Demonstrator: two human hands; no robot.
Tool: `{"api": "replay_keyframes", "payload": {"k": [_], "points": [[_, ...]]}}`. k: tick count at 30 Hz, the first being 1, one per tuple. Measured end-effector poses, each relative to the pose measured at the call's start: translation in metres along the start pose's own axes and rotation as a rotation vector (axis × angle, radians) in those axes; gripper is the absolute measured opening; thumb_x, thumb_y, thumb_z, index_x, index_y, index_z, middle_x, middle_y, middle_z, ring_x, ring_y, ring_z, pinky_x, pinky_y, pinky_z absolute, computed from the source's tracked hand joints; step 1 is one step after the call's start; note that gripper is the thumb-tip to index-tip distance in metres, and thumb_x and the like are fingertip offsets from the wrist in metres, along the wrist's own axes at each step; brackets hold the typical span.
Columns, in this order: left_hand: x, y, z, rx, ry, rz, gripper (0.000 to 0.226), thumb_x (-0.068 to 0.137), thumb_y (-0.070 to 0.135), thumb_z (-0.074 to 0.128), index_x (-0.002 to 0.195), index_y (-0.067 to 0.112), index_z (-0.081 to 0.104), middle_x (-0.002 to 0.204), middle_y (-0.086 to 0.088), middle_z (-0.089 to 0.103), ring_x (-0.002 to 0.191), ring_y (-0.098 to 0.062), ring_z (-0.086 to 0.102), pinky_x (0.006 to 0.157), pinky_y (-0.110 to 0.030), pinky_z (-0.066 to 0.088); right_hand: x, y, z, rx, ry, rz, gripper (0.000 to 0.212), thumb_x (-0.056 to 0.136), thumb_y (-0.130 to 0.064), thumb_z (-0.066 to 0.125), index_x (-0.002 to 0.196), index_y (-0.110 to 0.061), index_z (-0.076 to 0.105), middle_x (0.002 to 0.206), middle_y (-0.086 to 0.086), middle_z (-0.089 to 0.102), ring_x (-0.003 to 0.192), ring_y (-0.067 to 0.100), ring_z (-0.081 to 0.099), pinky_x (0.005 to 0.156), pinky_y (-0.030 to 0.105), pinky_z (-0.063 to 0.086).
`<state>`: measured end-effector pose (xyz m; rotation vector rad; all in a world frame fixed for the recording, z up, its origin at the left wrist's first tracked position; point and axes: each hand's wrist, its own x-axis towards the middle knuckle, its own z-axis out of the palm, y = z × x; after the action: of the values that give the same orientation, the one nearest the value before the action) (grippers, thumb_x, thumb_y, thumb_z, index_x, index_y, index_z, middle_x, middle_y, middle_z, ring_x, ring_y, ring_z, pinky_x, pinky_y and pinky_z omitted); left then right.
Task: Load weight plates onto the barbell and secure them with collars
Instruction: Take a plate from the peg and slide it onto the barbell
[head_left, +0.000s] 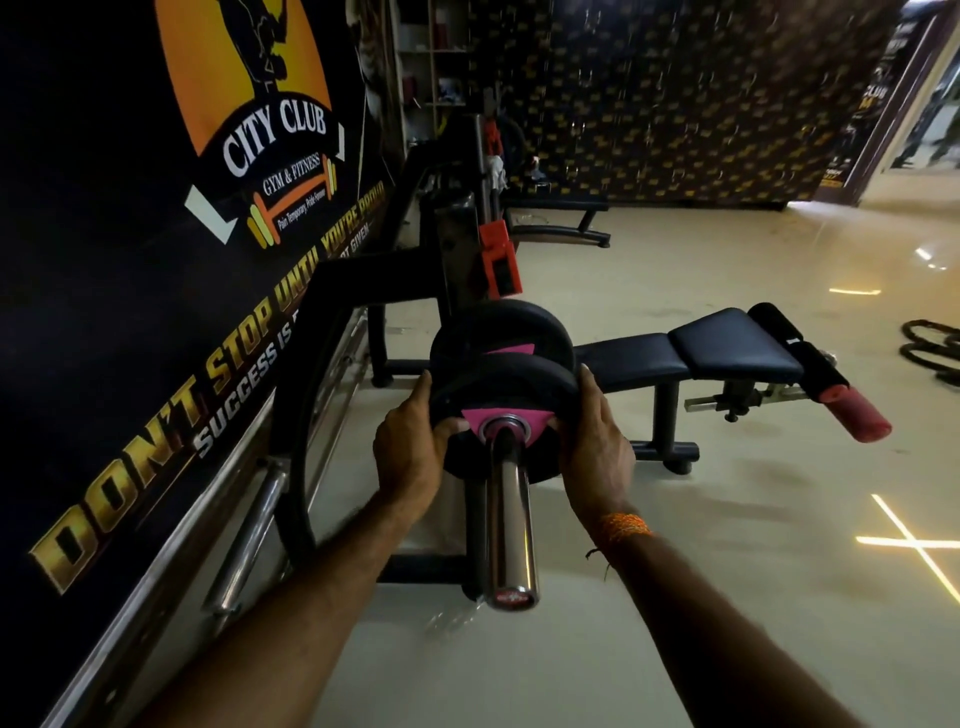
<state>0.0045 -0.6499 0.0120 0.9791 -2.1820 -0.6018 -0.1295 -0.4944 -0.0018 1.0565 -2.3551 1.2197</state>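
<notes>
Step in hand: plate loading, second plate on this end. At centre frame the black round weight plate with a pink triangular label is threaded on the chrome steel barbell sleeve, steel hub ring around the bar. Just behind it, higher in the frame, a second black round plate with the same pink mark sits on the same sleeve; gap or contact between the two cannot be told from this angle.

Grip: left hand clasps the near plate's left rim, fingers curled over the edge, thumb lying on its face beside the pink label. Right hand, with an orange thread band on its wrist, wraps the right rim likewise. Both hold the plate; neither is free.

Sleeve's bare length runs down toward lower centre, ending in a red-marked cap.

Judgement: next move calls for an even two-handed push along the bar, plate kept square so the hub does not bind, until it meets the rear plate. Then a collar is needed; none shows anywhere in frame.

Also present: black padded bench at right of centre, black gym wall banner at left.
</notes>
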Motion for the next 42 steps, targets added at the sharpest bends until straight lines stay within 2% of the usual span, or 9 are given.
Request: {"api": "replay_keyframes", "payload": {"k": [4, 10, 18, 23, 26, 28, 30, 36, 42], "points": [[0.037, -0.001, 0.02, -0.007, -0.004, -0.053, 0.084, 0.086, 0.04, 0.073, 0.156, 0.023, 0.03, 0.126, -0.01, 0.068, 0.118, -0.028, 0.065, 0.093, -0.04, 0.056, 0.034, 0.009, 0.021, -0.071, 0.023, 0.039, 0.073, 0.099, -0.033, 0.057, 0.16, -0.016, 0.021, 0.128, 0.011, 0.065, 0.085, 0.024, 0.068, 0.067, 0.029, 0.047], [0.074, 0.003, 0.041, -0.042, 0.035, -0.065, 0.084, 0.091, 0.033, 0.071, 0.159, 0.023, 0.023, 0.141, -0.01, 0.059, 0.125, -0.029, 0.061, 0.094, -0.041, 0.054, 0.076, 0.018, 0.042, -0.077, -0.002, 0.108, 0.075, 0.099, -0.035, 0.056, 0.159, -0.022, 0.013, 0.139, 0.014, 0.058, 0.097, 0.03, 0.07, 0.078, 0.048, 0.062], [0.078, -0.005, 0.051, -0.044, 0.046, -0.024, 0.084, 0.092, 0.032, 0.071, 0.158, 0.021, 0.022, 0.148, -0.011, 0.053, 0.125, -0.03, 0.061, 0.09, -0.041, 0.055, 0.077, 0.018, 0.048, -0.071, 0.02, 0.17, 0.074, 0.101, -0.031, 0.055, 0.161, -0.022, 0.013, 0.12, 0.014, 0.069, 0.081, 0.03, 0.07, 0.071, 0.043, 0.059], [0.076, 0.001, 0.035, -0.013, -0.073, -0.021, 0.097, 0.087, 0.043, 0.071, 0.16, 0.016, 0.013, 0.162, -0.013, 0.032, 0.145, -0.034, 0.038, 0.109, -0.051, 0.044, 0.08, 0.016, 0.033, -0.072, -0.1, 0.161, 0.072, 0.099, -0.034, 0.056, 0.158, -0.026, 0.015, 0.131, 0.01, 0.063, 0.093, 0.03, 0.07, 0.074, 0.048, 0.061], [0.062, 0.017, 0.017, -0.039, -0.076, 0.055, 0.102, 0.087, 0.06, 0.057, 0.16, 0.011, 0.005, 0.168, -0.011, 0.008, 0.155, -0.027, 0.011, 0.124, -0.047, 0.02, 0.07, 0.008, 0.008, -0.059, -0.131, 0.146, 0.063, 0.098, -0.035, 0.057, 0.152, -0.02, 0.028, 0.15, 0.01, 0.046, 0.122, 0.031, 0.059, 0.084, 0.04, 0.058], [0.05, 0.035, 0.006, -0.034, -0.05, 0.144, 0.094, 0.09, 0.064, 0.046, 0.16, 0.013, 0.01, 0.168, -0.008, 0.01, 0.155, -0.024, 0.01, 0.125, -0.046, 0.018, 0.059, 0.007, -0.013, -0.094, -0.098, 0.156, 0.058, 0.102, -0.037, 0.054, 0.152, -0.015, 0.033, 0.159, 0.012, 0.036, 0.136, 0.029, 0.047, 0.092, 0.035, 0.049], [0.037, 0.055, -0.001, -0.032, -0.065, 0.253, 0.083, 0.095, 0.058, 0.047, 0.16, 0.015, 0.017, 0.167, -0.007, 0.017, 0.155, -0.024, 0.014, 0.125, -0.047, 0.018, 0.046, 0.009, -0.034, -0.16, -0.048, 0.176, 0.062, 0.103, -0.044, 0.048, 0.156, -0.016, 0.03, 0.165, 0.009, 0.028, 0.147, 0.027, 0.034, 0.108, 0.043, 0.044], [0.007, 0.118, 0.028, 0.04, -0.205, 0.454, 0.075, 0.099, 0.062, 0.033, 0.156, 0.015, 0.029, 0.164, -0.008, 0.029, 0.153, -0.024, 0.023, 0.124, -0.045, 0.019, 0.008, 0.037, -0.1, -0.281, 0.057, 0.204, 0.06, 0.103, -0.051, 0.036, 0.153, -0.017, 0.037, 0.161, 0.009, 0.036, 0.147, 0.029, 0.036, 0.113, 0.05, 0.041], [-0.017, 0.189, 0.107, 0.167, -0.397, 0.657, 0.076, 0.1, 0.062, 0.026, 0.159, 0.014, 0.022, 0.166, -0.009, 0.021, 0.154, -0.025, 0.017, 0.124, -0.047, 0.016, -0.02, 0.111, -0.172, -0.356, 0.13, 0.304, 0.049, 0.105, -0.039, 0.044, 0.148, -0.014, 0.044, 0.155, 0.012, 0.044, 0.143, 0.03, 0.04, 0.112, 0.047, 0.041]]}}
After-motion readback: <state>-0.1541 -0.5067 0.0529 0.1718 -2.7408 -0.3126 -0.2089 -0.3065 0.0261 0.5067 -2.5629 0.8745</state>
